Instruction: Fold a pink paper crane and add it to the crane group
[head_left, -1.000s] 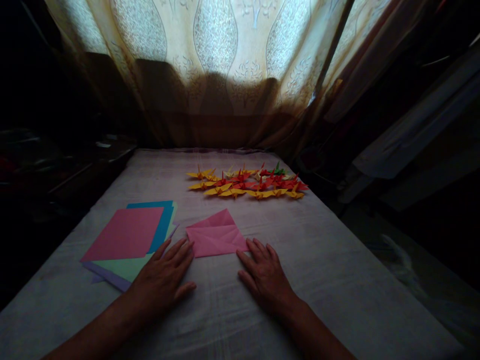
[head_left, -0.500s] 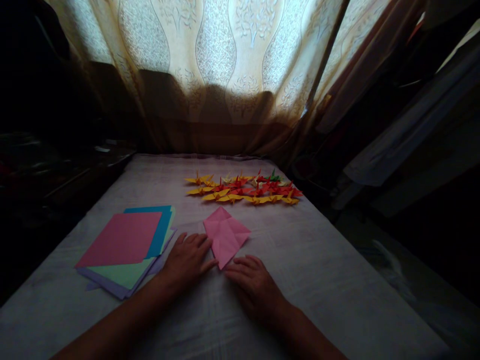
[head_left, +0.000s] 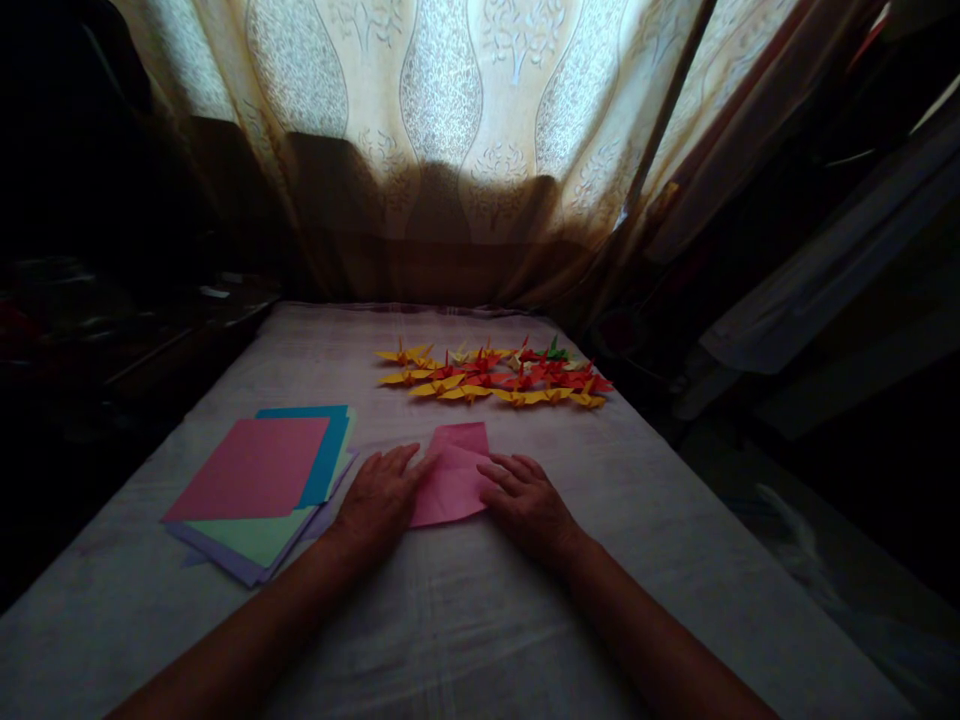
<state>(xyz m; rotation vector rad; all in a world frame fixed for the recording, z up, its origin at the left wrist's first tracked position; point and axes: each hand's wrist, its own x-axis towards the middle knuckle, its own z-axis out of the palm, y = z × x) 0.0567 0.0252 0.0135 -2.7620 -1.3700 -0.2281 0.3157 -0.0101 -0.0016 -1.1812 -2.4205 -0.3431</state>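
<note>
A creased pink origami paper (head_left: 456, 487) lies in the middle of the table, its sides running roughly straight toward me. My left hand (head_left: 380, 495) holds its left edge, with fingers angled over the margin. At the opposite edge, my right hand (head_left: 531, 505) has its fingertips closed on the sheet. The undersides of both hands are hidden, and so are any fingers beneath the paper.
On the left sits a stack of coloured paper sheets (head_left: 247, 470), pink on top with blue, green and purple below. Several folded paper cranes (head_left: 495, 378) in yellow, red, white and green stand in rows farther back. A patterned curtain (head_left: 442, 200) hangs behind the table (head_left: 660, 600).
The pink paper has turned from a diamond to a squarer position. My right hand has moved up and right to its side edge, and my left hand has shifted slightly right.
</note>
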